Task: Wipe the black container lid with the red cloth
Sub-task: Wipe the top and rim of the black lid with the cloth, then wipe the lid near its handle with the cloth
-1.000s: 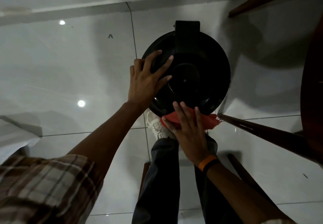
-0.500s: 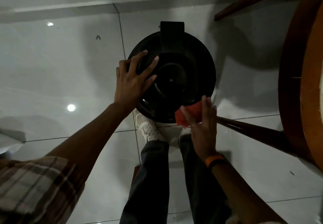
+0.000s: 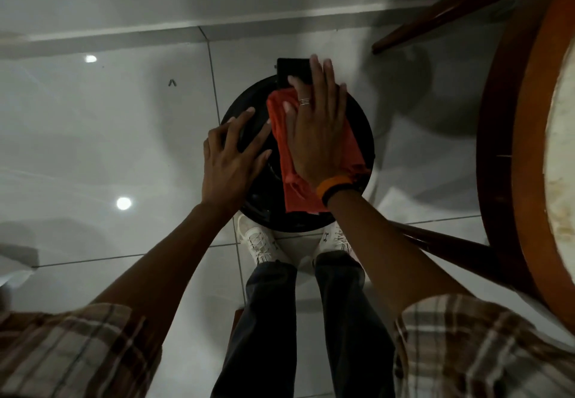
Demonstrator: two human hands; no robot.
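Both hands flat: right hand (image 3: 315,136) pressing red cloth (image 3: 281,136) on black lid (image 3: 362,121).

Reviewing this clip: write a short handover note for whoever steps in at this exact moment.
Left hand: open, fingers spread on the left side of the black lid, steadying it.
Right hand: flat, palm down, pressing the red cloth onto the lid's top, fingertips near the far handle.
Done: cloth is on the lid, wiping under way.
Left: how much has been wiped cannot be told; cover the left side and rim.

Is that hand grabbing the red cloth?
No, the right hand lies flat, pressing the red cloth onto the black lid. The left hand rests on the lid's left side.
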